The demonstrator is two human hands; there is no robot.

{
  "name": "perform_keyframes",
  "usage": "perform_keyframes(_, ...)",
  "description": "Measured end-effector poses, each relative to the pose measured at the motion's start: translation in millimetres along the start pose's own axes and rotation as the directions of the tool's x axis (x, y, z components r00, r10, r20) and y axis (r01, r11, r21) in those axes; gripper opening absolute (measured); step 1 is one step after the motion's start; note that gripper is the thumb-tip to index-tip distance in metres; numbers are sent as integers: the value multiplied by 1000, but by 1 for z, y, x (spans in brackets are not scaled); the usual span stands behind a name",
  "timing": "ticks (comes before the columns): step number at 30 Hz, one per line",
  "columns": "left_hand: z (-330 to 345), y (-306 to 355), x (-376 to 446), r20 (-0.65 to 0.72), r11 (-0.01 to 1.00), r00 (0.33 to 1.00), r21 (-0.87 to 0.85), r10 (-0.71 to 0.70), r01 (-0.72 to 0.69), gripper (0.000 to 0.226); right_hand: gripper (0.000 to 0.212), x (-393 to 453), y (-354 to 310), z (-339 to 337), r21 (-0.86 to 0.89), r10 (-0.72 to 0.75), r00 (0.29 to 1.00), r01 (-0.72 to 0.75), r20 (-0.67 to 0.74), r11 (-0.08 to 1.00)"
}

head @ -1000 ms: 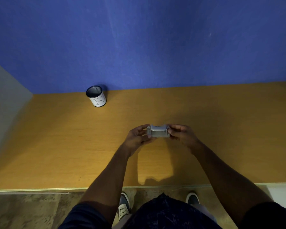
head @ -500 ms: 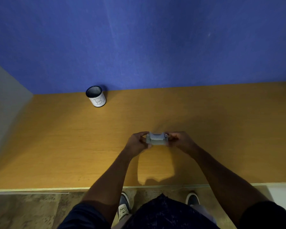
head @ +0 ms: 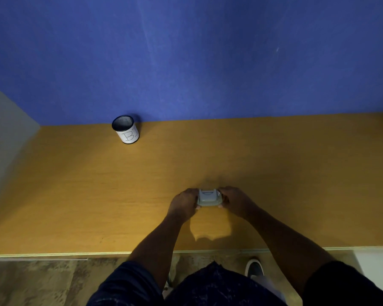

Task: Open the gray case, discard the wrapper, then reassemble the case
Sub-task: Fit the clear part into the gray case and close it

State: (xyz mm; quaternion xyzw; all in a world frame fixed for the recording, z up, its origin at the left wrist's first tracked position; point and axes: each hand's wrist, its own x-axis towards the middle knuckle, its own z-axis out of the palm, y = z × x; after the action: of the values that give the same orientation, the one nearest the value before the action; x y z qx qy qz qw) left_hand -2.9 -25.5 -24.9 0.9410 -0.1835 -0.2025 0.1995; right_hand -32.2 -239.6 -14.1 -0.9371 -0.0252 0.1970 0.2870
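Note:
A small gray case (head: 209, 198) is held over the wooden table (head: 97, 195), a little in from its front edge. My left hand (head: 184, 203) grips its left end and my right hand (head: 236, 200) grips its right end. The case's lid side faces up and a lighter patch shows near its far edge. I cannot tell whether the case is open. No wrapper is in view.
A black mesh cup (head: 125, 129) with a white paper label stands at the back left of the table, against the blue wall (head: 186, 58). A gray side panel (head: 2, 138) bounds the table on the left. Floor and my shoes show below the front edge.
Both hands have drawn the gray case toward me and lower over the table, and the case has tilted slightly. The cup has not moved.

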Motion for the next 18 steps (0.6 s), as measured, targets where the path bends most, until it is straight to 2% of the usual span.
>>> perform_keyframes(9,7,2,0,-8,982,1000,189,28,-26,64,62,6,1,9,-141,57,998,-54,20,989)
perform_keyframes(15,8,0,-2,13,982,1000,187,0,-2,63,68,1,8,12,-214,93,995,-81,46,974)
perform_keyframes(18,8,-7,-7,-33,982,999,189,36,-29,65,68,-3,17,13,-241,51,999,-47,11,969)
